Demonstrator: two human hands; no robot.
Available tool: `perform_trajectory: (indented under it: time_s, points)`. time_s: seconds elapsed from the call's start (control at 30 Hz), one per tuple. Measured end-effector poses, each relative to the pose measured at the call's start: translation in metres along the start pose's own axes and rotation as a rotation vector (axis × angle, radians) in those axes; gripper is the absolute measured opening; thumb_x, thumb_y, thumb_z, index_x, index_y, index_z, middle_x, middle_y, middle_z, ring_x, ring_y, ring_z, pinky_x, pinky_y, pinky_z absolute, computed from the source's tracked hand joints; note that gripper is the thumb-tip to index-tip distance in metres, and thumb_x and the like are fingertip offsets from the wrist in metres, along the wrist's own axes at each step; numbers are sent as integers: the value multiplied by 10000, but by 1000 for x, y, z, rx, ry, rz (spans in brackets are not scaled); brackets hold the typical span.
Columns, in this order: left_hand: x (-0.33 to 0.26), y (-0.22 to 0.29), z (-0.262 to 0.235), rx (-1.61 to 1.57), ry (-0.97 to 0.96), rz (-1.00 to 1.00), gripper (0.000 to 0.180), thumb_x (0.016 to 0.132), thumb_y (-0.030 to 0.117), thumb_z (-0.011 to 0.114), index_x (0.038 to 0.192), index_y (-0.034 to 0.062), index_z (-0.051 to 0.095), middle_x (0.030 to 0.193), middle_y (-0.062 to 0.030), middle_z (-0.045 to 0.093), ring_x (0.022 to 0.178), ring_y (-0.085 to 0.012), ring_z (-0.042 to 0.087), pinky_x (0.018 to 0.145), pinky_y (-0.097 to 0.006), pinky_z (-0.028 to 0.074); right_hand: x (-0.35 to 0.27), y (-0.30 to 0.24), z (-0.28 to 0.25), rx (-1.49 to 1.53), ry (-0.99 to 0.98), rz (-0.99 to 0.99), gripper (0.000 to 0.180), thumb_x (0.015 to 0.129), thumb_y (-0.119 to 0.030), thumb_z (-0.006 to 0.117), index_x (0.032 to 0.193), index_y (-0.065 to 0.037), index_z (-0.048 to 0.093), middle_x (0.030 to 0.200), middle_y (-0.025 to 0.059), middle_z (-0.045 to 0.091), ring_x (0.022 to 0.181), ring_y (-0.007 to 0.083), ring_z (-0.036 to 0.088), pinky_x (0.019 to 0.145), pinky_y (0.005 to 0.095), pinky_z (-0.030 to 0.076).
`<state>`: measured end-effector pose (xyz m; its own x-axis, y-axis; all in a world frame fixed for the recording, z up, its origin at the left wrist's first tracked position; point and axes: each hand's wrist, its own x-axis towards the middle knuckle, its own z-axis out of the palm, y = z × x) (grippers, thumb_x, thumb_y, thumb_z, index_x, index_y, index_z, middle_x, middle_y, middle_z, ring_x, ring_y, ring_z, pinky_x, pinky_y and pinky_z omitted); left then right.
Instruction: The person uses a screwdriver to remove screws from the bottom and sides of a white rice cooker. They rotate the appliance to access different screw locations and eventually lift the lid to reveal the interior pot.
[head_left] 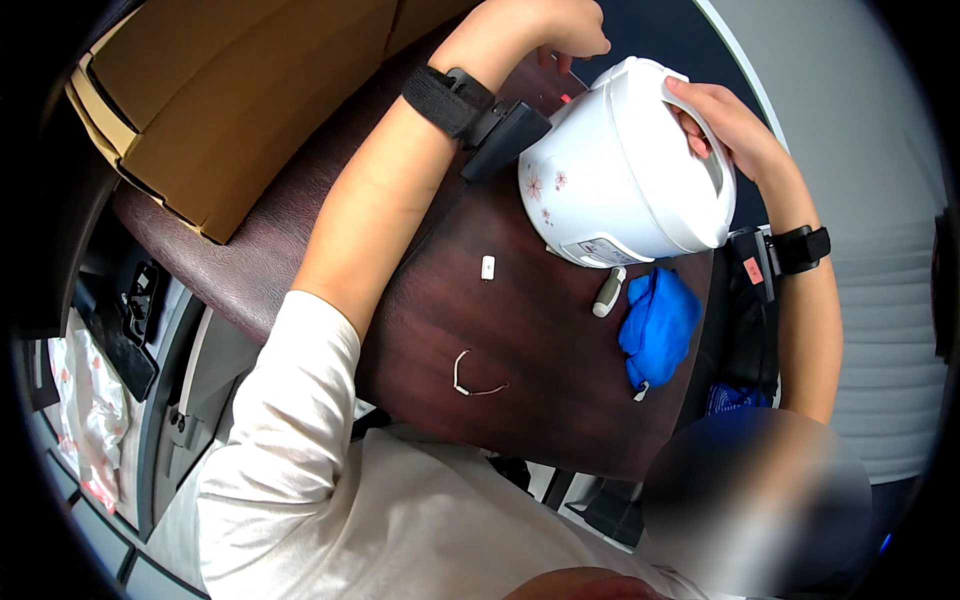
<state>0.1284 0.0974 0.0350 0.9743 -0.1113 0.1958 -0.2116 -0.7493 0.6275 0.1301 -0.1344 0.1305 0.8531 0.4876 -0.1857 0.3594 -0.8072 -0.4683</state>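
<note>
A white rice cooker (590,165) with a small flower print stands tilted on a dark reddish-brown surface (440,320). My right hand (725,120) is wrapped round the handle (722,160) on its lid. Beyond the cooker, at the upper edge, my left hand (570,30) is bent over with its fingers curled. What those fingers hold, if anything, is hidden. Close to the cooker's base lie a short grey-and-white object (608,292) and a bundled blue cloth pouch (660,318).
Nearer to me are a small white rectangular piece (487,267) and a thin looped cord (470,388). A large brown cardboard box (230,100) occupies the upper left. Clear plastic wrapping (92,410) is at the far left, and a pale pleated curtain (880,350) hangs at the right.
</note>
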Motion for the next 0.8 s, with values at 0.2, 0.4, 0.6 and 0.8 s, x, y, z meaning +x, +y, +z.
perform_trajectory:
  time_s: [0.2, 0.4, 0.6, 0.8]
  points:
    - [-5, 3, -4, 26, -26, -22, 428, 949, 391, 539, 1147, 47, 699, 857, -133, 724, 815, -264, 718, 714, -467, 542, -6, 1, 7, -69, 110, -67, 573, 829, -600, 706, 680, -57, 604, 436, -23, 469, 340, 50, 429, 407, 141, 337]
    - [4, -11, 8, -11, 57, -11, 467, 948, 419, 567, 1109, 3, 707, 822, -146, 715, 773, -258, 718, 670, -399, 560, -32, 13, -2, 107, 165, 24, 502, 875, -488, 712, 773, -7, 610, 479, -36, 485, 359, 24, 421, 404, 122, 329]
    - [-16, 21, 11, -24, 245, 136, 576, 948, 499, 564, 1034, -48, 720, 883, -233, 714, 828, -330, 717, 754, -398, 573, -77, 56, -17, 702, 318, -11, 365, 953, -363, 650, 834, -24, 582, 520, -59, 464, 366, 2, 394, 361, 145, 288]
    - [-64, 31, 28, -649, 182, 162, 614, 990, 520, 486, 1284, -12, 571, 1142, -199, 671, 1039, -268, 672, 850, -371, 545, -98, 81, -11, 1023, 484, -29, 301, 996, -298, 580, 868, -26, 562, 504, -40, 449, 349, 11, 396, 299, 162, 317]
